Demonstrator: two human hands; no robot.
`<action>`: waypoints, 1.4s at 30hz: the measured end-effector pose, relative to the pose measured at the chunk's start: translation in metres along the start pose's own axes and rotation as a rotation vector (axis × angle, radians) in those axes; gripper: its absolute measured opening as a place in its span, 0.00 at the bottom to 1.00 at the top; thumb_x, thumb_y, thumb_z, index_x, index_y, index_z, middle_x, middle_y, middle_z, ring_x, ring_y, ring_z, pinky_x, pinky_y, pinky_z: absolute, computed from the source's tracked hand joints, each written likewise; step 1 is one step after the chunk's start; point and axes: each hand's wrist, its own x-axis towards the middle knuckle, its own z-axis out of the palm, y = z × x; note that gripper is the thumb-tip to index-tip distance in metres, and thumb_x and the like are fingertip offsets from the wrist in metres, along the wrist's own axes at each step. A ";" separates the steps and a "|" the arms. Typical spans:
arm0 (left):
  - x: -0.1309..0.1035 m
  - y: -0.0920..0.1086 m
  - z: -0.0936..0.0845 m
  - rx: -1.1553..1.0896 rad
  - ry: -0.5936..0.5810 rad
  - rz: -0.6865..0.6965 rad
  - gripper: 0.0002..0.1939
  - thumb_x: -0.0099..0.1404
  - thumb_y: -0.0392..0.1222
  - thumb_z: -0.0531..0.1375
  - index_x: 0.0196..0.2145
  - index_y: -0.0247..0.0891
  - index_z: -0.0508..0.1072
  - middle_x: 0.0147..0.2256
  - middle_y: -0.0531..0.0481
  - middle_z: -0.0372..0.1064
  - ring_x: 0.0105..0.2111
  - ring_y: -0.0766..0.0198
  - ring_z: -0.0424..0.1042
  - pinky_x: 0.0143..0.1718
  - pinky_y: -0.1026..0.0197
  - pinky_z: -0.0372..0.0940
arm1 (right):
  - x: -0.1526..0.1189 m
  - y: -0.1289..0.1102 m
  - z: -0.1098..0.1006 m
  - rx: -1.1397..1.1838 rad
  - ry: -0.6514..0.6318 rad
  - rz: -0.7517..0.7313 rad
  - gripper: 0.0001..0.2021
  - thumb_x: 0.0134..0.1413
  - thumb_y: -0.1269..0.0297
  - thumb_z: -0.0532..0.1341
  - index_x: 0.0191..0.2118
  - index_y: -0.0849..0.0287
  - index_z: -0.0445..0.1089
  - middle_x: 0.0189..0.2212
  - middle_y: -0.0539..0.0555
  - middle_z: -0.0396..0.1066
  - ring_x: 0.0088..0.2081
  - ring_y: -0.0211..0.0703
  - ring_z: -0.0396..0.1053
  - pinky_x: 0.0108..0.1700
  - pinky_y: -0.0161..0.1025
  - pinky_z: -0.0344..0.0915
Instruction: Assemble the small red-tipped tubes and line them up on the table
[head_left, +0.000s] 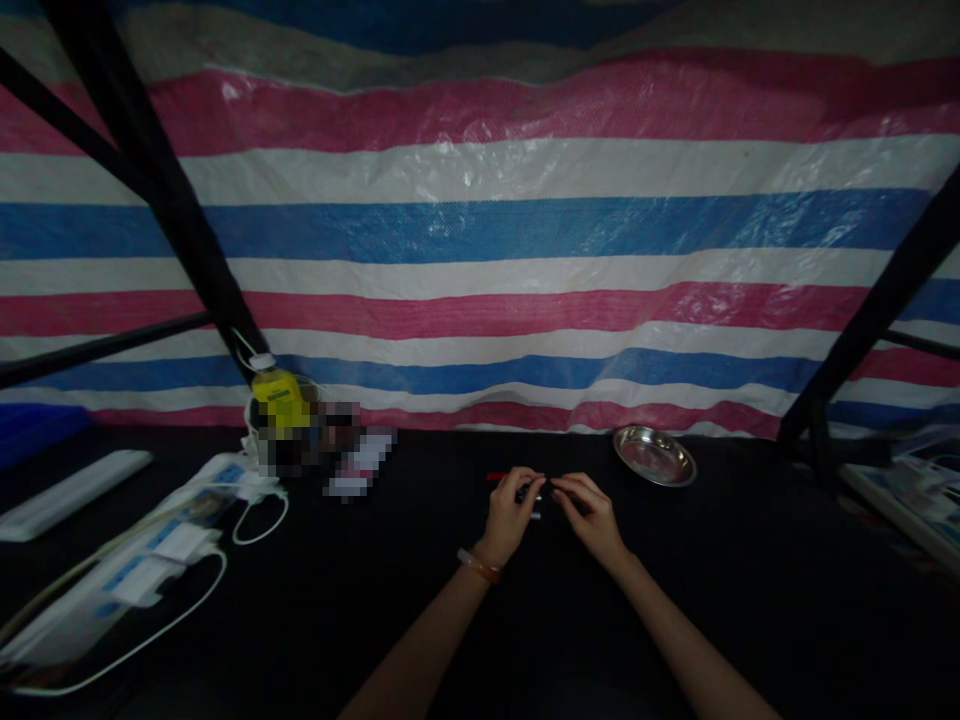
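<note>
Held in left hand (512, 510), toward the table's (420, 580) far edge: small dark piece (523, 493). Drawn narrow at right hand (590, 508): fingertips, contents impossible to tell. Beside left hand: red stick (494, 477). Brace both wrists; keep fingertips visible.

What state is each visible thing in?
Left hand: fingers curled, grip unclear
Right hand: fingers curled, grip unclear
Small dark item: between the hands, too small to identify
Red item: beside left hand, partly hidden
Metal dish: open side up
Yellow bottle: white cap on
Power strip: white adapters plugged in, power unclear
Striped sheet: hanging, wrinkled
</note>
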 end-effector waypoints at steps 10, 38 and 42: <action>0.001 -0.002 0.000 0.030 -0.034 -0.029 0.10 0.63 0.47 0.54 0.33 0.38 0.69 0.30 0.51 0.72 0.32 0.66 0.72 0.35 0.64 0.67 | 0.000 0.000 0.001 0.017 -0.007 -0.023 0.10 0.55 0.65 0.57 0.41 0.55 0.72 0.36 0.56 0.70 0.37 0.43 0.69 0.37 0.40 0.70; 0.007 0.004 -0.013 0.580 -0.104 0.129 0.14 0.68 0.38 0.46 0.48 0.37 0.64 0.45 0.45 0.69 0.44 0.61 0.68 0.46 0.53 0.54 | 0.000 -0.002 0.003 -0.080 -0.002 0.029 0.09 0.53 0.66 0.57 0.39 0.56 0.72 0.32 0.54 0.70 0.31 0.40 0.69 0.33 0.37 0.68; 0.010 0.003 -0.018 0.866 -0.054 0.020 0.11 0.66 0.39 0.48 0.41 0.36 0.67 0.38 0.44 0.69 0.38 0.58 0.69 0.39 0.55 0.57 | 0.000 0.000 0.003 -0.063 0.005 0.084 0.08 0.52 0.66 0.57 0.37 0.58 0.72 0.31 0.54 0.69 0.30 0.39 0.68 0.33 0.37 0.68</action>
